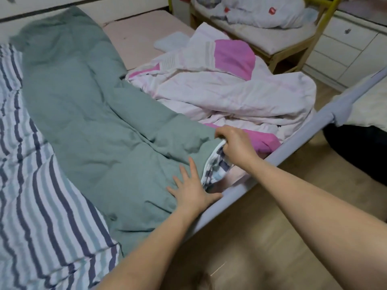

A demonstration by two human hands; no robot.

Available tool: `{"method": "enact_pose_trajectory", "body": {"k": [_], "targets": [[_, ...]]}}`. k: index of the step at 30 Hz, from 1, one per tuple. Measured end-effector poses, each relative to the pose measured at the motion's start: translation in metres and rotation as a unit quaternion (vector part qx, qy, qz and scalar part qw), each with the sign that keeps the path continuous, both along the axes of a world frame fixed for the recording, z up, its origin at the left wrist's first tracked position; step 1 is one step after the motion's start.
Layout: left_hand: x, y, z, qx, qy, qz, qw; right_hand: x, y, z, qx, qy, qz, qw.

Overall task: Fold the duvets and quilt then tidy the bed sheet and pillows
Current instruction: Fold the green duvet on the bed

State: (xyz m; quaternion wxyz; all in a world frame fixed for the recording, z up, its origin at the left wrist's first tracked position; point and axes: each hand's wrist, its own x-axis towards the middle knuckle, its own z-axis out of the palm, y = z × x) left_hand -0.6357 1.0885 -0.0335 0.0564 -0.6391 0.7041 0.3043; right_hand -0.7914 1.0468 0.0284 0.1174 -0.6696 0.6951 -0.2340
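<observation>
Gripping the corner of the green duvet (90,114) just right of frame centre, my right hand (234,146) has its fingers curled round the fabric edge, where the striped underside (217,164) shows in a fold beneath the knuckles. My left hand (193,189) lies flat on the same duvet a little lower, fingers straight and spread, palm pressing the cloth close to the bed's near edge. The green duvet runs in a long diagonal from the upper left of the frame down to the lower middle, its near hem lying along the grey bed rail (293,141). To its left, filling the lower left of the frame, I see the striped side of the bedding (41,206), blue, grey and white, turned face up. Right of my right hand and above it sits the crumpled pink and white quilt (230,88), bunched against the rail with its far edge hanging toward the upper right. Beyond the heap a strip of bare pink bed sheet (134,36) lies open in the upper middle, with a small pale pillow (170,41) on it beside the quilt. The grey rail cuts the frame diagonally from lower middle to the right edge; outside it I have open wooden floor (261,237) in the lower right. At the upper right stands a small wooden cot (291,49) holding white bedding, with white drawers (351,42) just beside it.
</observation>
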Motion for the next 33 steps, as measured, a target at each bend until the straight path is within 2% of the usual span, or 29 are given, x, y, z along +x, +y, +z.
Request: {"method": "enact_pose_trajectory", "body": {"k": [4, 7, 9, 12, 15, 17, 19, 21, 23, 26, 30, 31, 33], "targets": [[0.004, -0.009, 0.001, -0.109, 0.032, 0.159, 0.981, 0.046, -0.01, 0.032, -0.061, -0.126, -0.004, 0.99], [0.035, -0.022, 0.015, -0.218, -0.011, 0.215, 0.952, 0.064, -0.013, 0.053, -0.093, -0.195, -0.006, 0.976], [0.063, -0.022, 0.025, -0.258, -0.05, 0.239, 0.935, 0.07, -0.011, 0.067, -0.111, -0.223, -0.002, 0.969], [0.106, -0.018, 0.039, -0.249, -0.063, 0.292, 0.922, 0.078, -0.007, 0.079, -0.115, -0.27, -0.033, 0.955], [0.148, -0.014, 0.069, -0.232, -0.031, 0.264, 0.936, 0.095, 0.005, 0.086, -0.108, -0.279, -0.035, 0.953], [0.163, -0.017, 0.092, -0.236, -0.018, 0.256, 0.937, 0.1, 0.012, 0.087, -0.097, -0.193, 0.048, 0.975], [0.177, -0.01, 0.119, -0.257, -0.011, 0.249, 0.934, 0.104, 0.02, 0.088, -0.098, 0.018, 0.173, 0.98], [0.18, -0.005, 0.139, -0.286, -0.014, 0.19, 0.939, 0.101, 0.021, 0.086, -0.115, 0.256, 0.176, 0.944], [0.185, 0.0, 0.155, -0.315, -0.02, 0.129, 0.94, 0.11, 0.019, 0.094, -0.143, 0.396, 0.147, 0.895], [0.206, 0.01, 0.169, -0.322, -0.008, 0.137, 0.937, 0.126, 0.021, 0.109, -0.219, 0.467, 0.2, 0.833], [0.205, 0.042, 0.159, -0.175, -0.096, 0.134, 0.971, 0.14, 0.029, 0.118, -0.25, 0.481, 0.338, 0.769], [0.197, 0.05, 0.161, -0.16, -0.103, 0.139, 0.972, 0.137, 0.028, 0.127, -0.254, 0.484, 0.353, 0.759], [0.165, 0.051, 0.168, -0.189, -0.07, 0.151, 0.968, 0.118, 0.017, 0.155, -0.236, 0.492, 0.333, 0.769]]}}
